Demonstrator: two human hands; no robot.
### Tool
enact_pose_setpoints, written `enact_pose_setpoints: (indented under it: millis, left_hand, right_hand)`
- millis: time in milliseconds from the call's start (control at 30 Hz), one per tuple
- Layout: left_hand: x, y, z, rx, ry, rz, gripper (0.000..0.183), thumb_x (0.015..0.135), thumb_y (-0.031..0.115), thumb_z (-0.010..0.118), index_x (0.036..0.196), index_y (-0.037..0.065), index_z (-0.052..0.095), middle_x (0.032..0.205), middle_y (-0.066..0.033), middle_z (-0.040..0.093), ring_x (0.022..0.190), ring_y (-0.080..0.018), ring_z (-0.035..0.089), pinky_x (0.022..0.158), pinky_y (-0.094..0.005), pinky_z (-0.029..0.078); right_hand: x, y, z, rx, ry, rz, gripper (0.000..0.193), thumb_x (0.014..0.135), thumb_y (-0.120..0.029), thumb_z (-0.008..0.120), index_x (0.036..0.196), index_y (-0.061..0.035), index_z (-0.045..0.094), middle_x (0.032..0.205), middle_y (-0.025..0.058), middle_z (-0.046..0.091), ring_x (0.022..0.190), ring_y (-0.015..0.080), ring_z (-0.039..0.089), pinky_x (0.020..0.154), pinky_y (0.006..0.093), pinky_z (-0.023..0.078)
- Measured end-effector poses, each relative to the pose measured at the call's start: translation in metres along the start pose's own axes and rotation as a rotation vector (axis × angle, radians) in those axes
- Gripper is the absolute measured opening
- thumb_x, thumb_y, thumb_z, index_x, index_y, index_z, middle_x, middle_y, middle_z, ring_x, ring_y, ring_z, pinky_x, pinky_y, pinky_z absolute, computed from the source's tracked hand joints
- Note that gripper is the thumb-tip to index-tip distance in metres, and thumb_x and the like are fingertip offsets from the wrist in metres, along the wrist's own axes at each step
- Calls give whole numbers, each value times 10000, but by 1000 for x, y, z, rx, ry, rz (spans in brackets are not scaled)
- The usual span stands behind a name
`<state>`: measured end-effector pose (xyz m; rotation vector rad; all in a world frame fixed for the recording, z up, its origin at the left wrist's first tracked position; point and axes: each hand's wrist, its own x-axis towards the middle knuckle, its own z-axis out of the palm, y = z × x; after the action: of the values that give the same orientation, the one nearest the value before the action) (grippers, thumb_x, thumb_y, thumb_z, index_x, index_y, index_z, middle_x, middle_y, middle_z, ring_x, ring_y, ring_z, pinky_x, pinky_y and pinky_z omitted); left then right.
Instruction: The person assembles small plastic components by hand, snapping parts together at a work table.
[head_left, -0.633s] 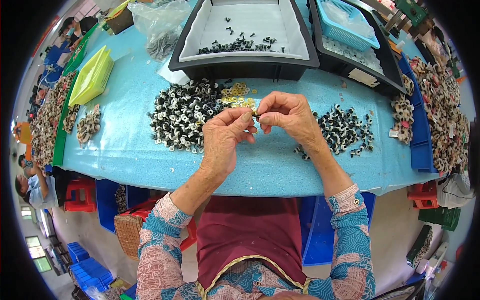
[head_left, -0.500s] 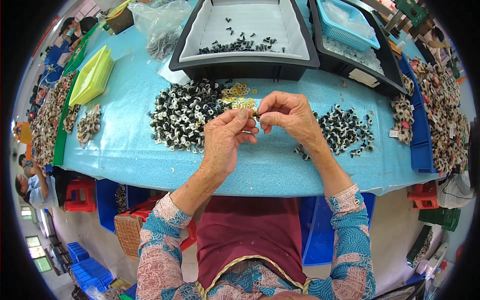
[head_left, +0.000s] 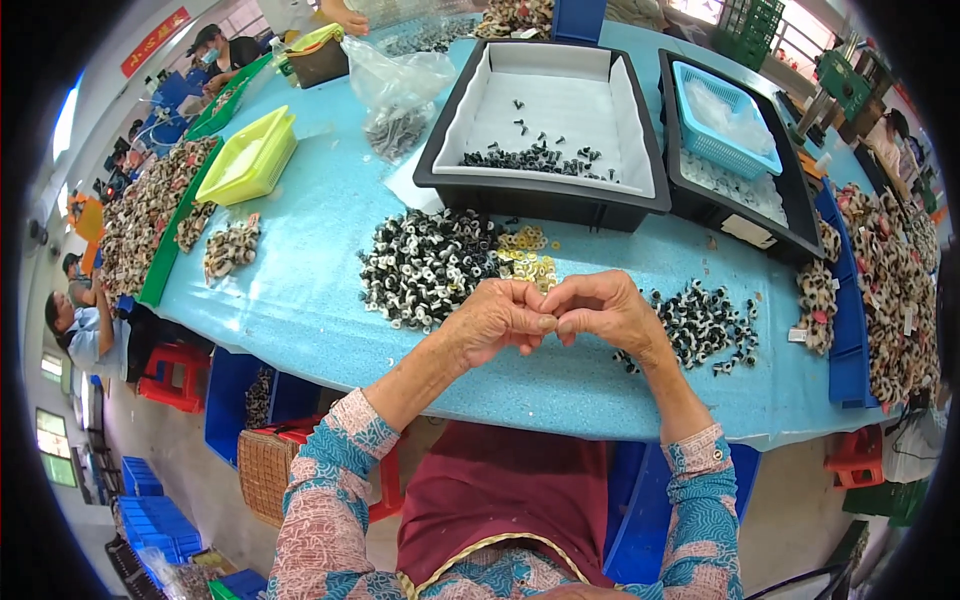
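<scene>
My left hand (head_left: 493, 322) and my right hand (head_left: 610, 315) meet fingertip to fingertip above the table's near part. Both are closed in a pinch; whatever lies between the fingers is too small and covered to make out. Just beyond them sits a small heap of yellow rings (head_left: 530, 258). To its left spreads a larger pile of black and white ring-like pieces (head_left: 425, 270). Beside my right wrist lies a pile of small black pegs with white rings (head_left: 703, 325).
A black tray (head_left: 545, 204) with white lining holds loose black pegs (head_left: 540, 157). Right of it, another black tray (head_left: 740, 220) carries a blue basket (head_left: 730, 140). A yellow basket (head_left: 247, 165), a plastic bag (head_left: 400, 85) and bins of spotted plush pieces (head_left: 160, 215) flank the table. Other people sit farther off.
My view has shifted, so the table appears lower and further right. The small dark and yellow piece seen between my fingertips earlier is now hidden as my hands press closer together.
</scene>
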<state>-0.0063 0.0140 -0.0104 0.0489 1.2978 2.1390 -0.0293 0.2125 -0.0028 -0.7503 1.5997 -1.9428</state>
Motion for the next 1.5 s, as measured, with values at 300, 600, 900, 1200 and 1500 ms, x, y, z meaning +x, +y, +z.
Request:
enact_pose_setpoints:
  millis: [300,600,900,1200,1500]
  left_hand:
    - [-16,10,10,97,302,79,141,807,125,680,834,35,576,680,-37,587,532,-117,558,428,-231,433]
    - [-36,14,-20,975,574,474,98,733,72,717,775,46,632,622,-5,591,540,-98,561,494,-221,435]
    - [-15,-18,12,1619,580,583,148,682,148,735,796,89,660,738,-55,590,667,-230,607,582,-334,475]
    - [-13,1,18,683,535,267,138,820,130,671,847,-4,689,636,17,604,554,-36,487,498,-209,396]
    - [-12,-3,13,398,451,188,137,819,148,681,806,11,674,600,35,536,482,-29,399,424,-184,291]
  right_hand:
    - [7,3,-12,-149,181,-122,70,753,-19,668,805,19,641,716,44,613,614,111,583,563,226,471]
    - [8,2,-15,-136,295,-12,77,752,-43,688,812,-6,657,657,28,615,581,85,579,539,213,491]
    - [8,4,-11,-201,279,21,84,758,-39,682,824,3,652,669,25,619,577,70,574,520,203,487]
    - [5,3,-2,-41,93,5,102,748,0,689,841,-6,646,730,25,633,639,80,584,563,212,491]
    - [8,5,-4,-133,101,33,152,758,-4,666,908,-13,644,724,24,628,624,79,575,566,216,489]
